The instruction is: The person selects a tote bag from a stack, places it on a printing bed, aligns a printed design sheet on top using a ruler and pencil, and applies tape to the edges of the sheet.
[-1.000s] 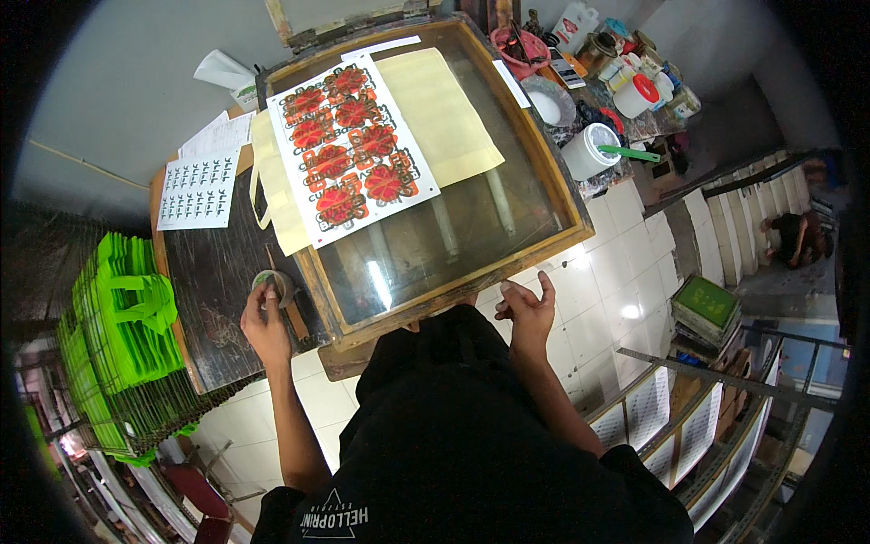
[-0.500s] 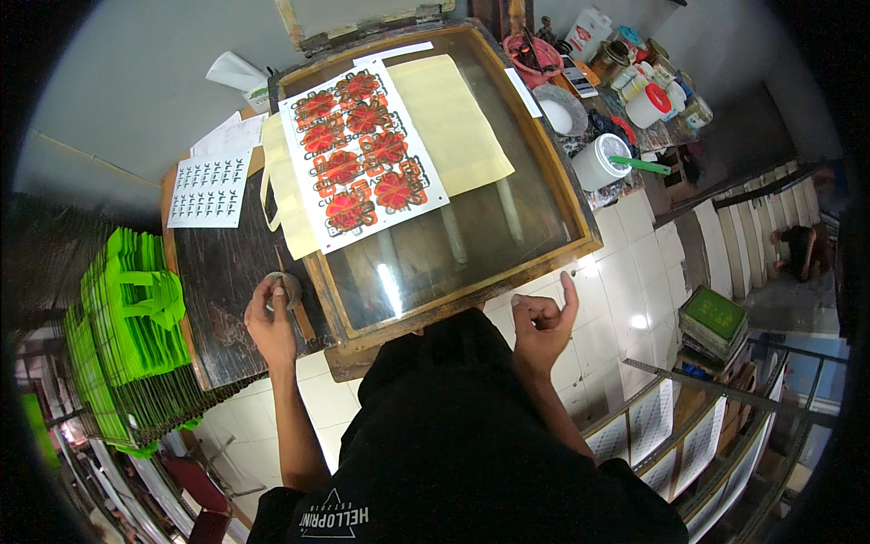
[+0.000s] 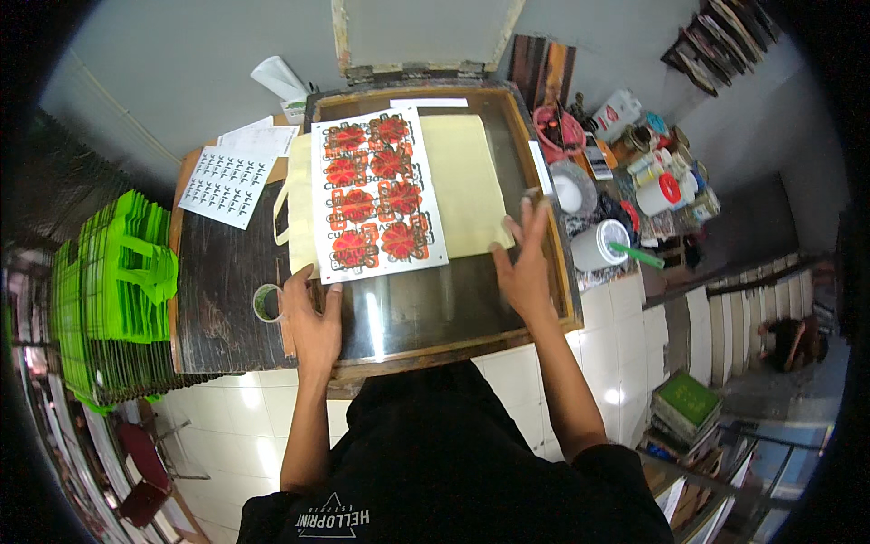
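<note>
A cream tote bag [image 3: 467,181] lies flat on a glass panel [image 3: 435,304] set in a wooden frame, its handle hanging past the left side. On top of the bag rests a white sheet [image 3: 381,195] printed with red and black motifs. My left hand [image 3: 311,317] is at the near left corner of sheet and bag, thumb and fingers apart. At the bag's near right corner my right hand [image 3: 526,272] spreads its fingers, thumb and forefinger by the bag's edge; the fingertips are slightly blurred. Neither hand grips anything visible.
Left of my left hand, a tape roll [image 3: 268,303] sits on the dark table. Bright green bags [image 3: 127,272] stack on a wire rack at left. A white tub [image 3: 600,245] with a green-handled tool stands at right among bottles. Another person [image 3: 793,344] is far right.
Both hands have moved forward onto the near corners of the bag and sheet, the left leaving the tape roll. The sheet and bag now lie straighter. My view has shifted.
</note>
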A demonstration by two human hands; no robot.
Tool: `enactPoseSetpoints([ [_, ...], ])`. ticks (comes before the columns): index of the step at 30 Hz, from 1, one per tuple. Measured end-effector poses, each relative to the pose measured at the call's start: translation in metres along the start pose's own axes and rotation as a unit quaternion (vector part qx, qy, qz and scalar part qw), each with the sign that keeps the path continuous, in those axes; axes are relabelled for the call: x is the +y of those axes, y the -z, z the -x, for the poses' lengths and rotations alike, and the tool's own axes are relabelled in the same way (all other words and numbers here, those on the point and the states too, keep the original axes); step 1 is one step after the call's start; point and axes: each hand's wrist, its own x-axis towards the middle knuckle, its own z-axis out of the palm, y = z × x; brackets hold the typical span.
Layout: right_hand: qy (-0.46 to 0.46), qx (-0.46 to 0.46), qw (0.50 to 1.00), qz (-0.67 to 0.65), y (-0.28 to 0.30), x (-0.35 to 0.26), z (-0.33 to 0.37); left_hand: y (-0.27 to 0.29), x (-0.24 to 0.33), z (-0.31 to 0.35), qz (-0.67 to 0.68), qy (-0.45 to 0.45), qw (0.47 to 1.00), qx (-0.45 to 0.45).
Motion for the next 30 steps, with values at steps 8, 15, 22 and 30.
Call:
enactPoseSetpoints([
  [8, 0.091, -0.159, 0.973, 0.141, 0.002, 0.002, 0.042, -0.006, -0.053, -0.023, 0.103, 0.222, 0.970, -0.005],
  [15, -0.025, -0.200, 0.978, -0.051, 0.047, -0.010, 0.054, -0.025, -0.070, -0.046, 0.271, 0.154, 0.947, 0.077],
  [22, 0.041, -0.120, 0.991, 0.048, 0.013, 0.037, 0.035, -0.037, -0.046, -0.143, 0.098, 0.059, 0.993, 0.000],
  [30, -0.099, -0.228, 0.969, -0.011, 0.034, -0.012, 0.056, -0.093, -0.013, -0.231, 0.050, -0.101, 0.994, -0.013],
])
